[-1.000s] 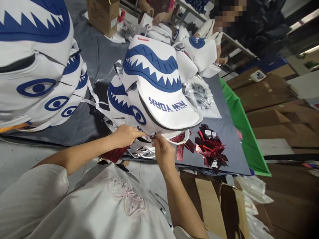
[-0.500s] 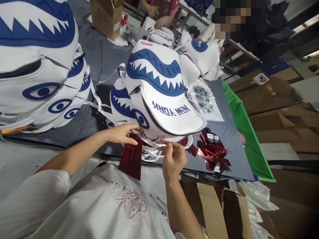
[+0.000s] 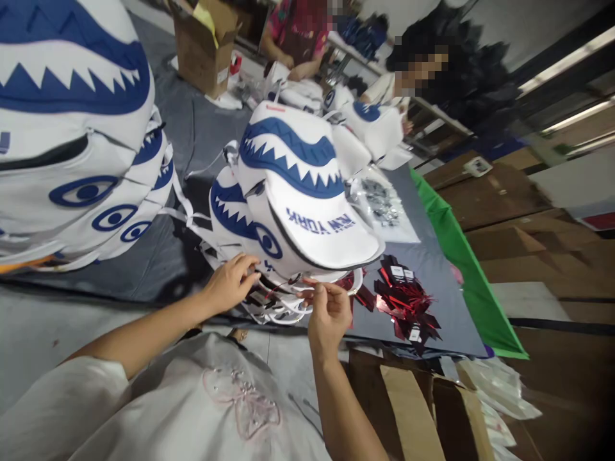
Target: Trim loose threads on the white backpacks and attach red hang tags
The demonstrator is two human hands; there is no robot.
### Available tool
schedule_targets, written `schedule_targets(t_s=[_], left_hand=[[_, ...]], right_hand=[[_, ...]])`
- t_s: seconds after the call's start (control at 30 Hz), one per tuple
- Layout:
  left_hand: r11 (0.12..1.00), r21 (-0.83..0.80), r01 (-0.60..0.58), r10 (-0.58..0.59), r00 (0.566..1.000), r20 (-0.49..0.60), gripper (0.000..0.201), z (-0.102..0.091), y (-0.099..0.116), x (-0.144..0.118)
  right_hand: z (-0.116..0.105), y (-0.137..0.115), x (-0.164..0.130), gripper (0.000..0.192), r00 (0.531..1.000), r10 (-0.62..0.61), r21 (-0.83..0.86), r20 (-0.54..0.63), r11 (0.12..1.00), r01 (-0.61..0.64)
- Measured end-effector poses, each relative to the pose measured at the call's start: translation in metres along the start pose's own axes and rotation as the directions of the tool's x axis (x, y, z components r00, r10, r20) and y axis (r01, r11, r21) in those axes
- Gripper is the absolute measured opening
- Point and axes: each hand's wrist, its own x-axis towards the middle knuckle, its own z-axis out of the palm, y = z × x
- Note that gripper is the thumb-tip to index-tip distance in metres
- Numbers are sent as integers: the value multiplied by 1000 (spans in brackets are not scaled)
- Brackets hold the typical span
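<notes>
White shark-face bag (image 3: 307, 205) lies atop another

Left hand (image 3: 229, 282) fingers curled, palm down, right hand (image 3: 327, 312) fingers pinched (thumb meeting forefinger), both forearms bare

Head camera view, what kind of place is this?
Most likely a bag factory's finishing or packing floor. Many identical shark-face backpacks are stacked on a long grey table, a pile of red hang tags lies beside them, and cardboard boxes stand nearby while other people work opposite.
</notes>
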Motion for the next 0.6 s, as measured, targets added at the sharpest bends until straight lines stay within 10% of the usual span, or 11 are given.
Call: schedule_targets(t_s=[0.13,0.3,0.6], left_hand=[[970,64,-233,238,966,-96,3,34,3,-28],[986,102,-133,146,981,-130,22,73,-6,-33],[992,24,-123,124,949,-289,13,67,-13,-21]], right_hand=[[-2,3,2,24,1000,12,2,9,1000,-12],[-2,3,5,23,1000,-6,15,10,1000,6],[-8,7,4,12,979,-170,15,116,985,170]])
